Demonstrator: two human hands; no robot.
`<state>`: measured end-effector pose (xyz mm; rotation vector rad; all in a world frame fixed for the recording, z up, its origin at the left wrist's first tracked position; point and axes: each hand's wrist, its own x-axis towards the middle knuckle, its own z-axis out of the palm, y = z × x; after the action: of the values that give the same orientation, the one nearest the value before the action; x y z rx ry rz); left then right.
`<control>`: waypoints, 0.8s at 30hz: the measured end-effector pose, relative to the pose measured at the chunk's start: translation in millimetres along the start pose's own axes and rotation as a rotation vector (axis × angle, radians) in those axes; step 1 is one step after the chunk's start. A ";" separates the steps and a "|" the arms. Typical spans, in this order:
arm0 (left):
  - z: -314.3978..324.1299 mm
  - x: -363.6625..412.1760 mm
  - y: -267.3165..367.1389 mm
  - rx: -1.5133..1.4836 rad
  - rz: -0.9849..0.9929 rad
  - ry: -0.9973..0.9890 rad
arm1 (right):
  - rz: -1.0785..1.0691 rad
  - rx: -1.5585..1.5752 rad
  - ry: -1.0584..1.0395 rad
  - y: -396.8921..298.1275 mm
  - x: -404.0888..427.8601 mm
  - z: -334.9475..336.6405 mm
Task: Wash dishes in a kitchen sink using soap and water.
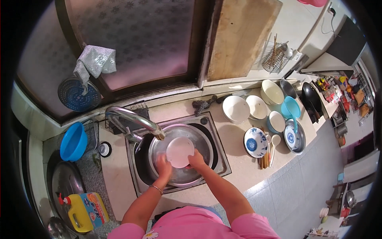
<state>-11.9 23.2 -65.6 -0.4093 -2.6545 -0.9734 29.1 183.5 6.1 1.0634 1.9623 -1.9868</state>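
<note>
A white bowl point(180, 151) is held over a round metal basin point(201, 134), which sits in the steel sink point(223, 161). My right hand point(196, 159) grips the bowl's right edge. At its left edge is my left hand point(164, 167), blurred; whether its fingers close on the bowl I cannot tell. The curved chrome faucet point(140, 119) reaches over the basin from the back left. On the counter to the right stand stacked white bowls point(235, 109), a blue-patterned bowl point(255, 142), wooden chopsticks point(264, 162) and a white spoon point(275, 142).
Left of the sink are a blue plastic basin point(73, 142), a yellow detergent jug point(88, 211) and a round brush point(104, 149). Farther right stand a cream bowl point(272, 92), a turquoise ladle point(295, 127) and a metal basin point(301, 143). A window point(140, 41) rises behind the sink.
</note>
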 end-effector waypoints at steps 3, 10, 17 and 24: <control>10.4 11.8 2.1 -0.869 -0.943 -0.312 | -0.175 -0.260 0.102 -9.7 -4.0 -9.3; 19.1 14.2 9.1 -1.338 -1.362 -0.585 | -0.735 -0.971 0.333 -67.2 -45.0 -49.2; -11.3 18.3 26.3 -0.780 -0.865 -0.785 | -0.355 0.024 0.663 -75.6 -67.1 -186.2; -20.4 20.9 40.7 -0.594 -0.717 -0.809 | -0.047 0.369 0.692 -13.2 -73.4 -263.6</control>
<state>-13.2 42.9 -19.6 0.1116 -3.2326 -2.2393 173.2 401.8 87.5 2.0361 1.9234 -2.2662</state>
